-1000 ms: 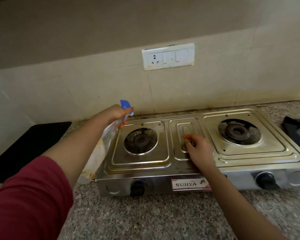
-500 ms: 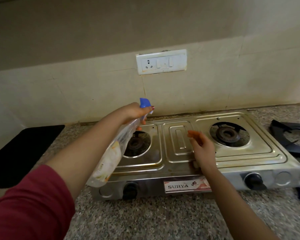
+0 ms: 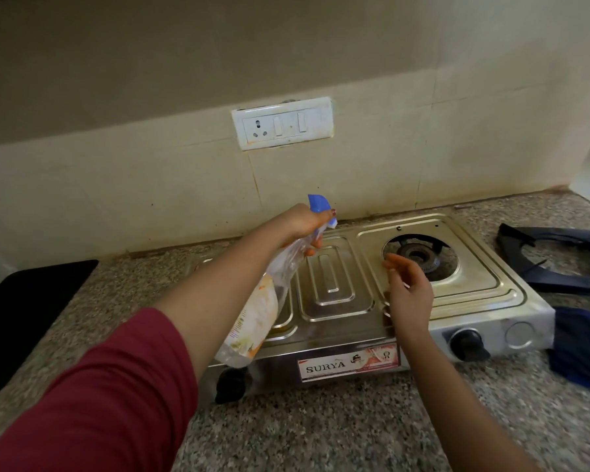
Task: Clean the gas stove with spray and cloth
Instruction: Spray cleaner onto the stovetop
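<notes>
**Spray bottle held over steel stove, blue cloth lying off to the right**

Left hand [image 3: 304, 228] grips the clear plastic spray bottle [image 3: 261, 308] by its neck. The fingers are curled tight just under the blue trigger head [image 3: 318, 203], and one red-nailed fingertip lies across the top. The bottle is tilted, its base toward the person and its nozzle toward the wall. It hangs above the left half of the two-burner stainless-steel gas stove [image 3: 484, 296] and hides that side's burner.

The right hand [image 3: 410, 294] holds nothing. Its fingers are loosely spread and a little bent, above the stove top between the raised centre panel [image 3: 327, 281] and the bare right burner [image 3: 421, 256]; whether it touches the metal cannot be told.

The dark blue cloth [image 3: 583, 345] lies crumpled on the speckled granite countertop [image 3: 321, 434], just beside the stove's right front corner. Behind it a black pan support [image 3: 559, 264] rests on the counter. A black knob [image 3: 469, 344] sits on the stove's front face, right of the "SURYA" label [image 3: 349, 362]. A white switchboard [image 3: 281, 123] is on the tiled wall, and a black mat [image 3: 24, 311] lies at far left.
</notes>
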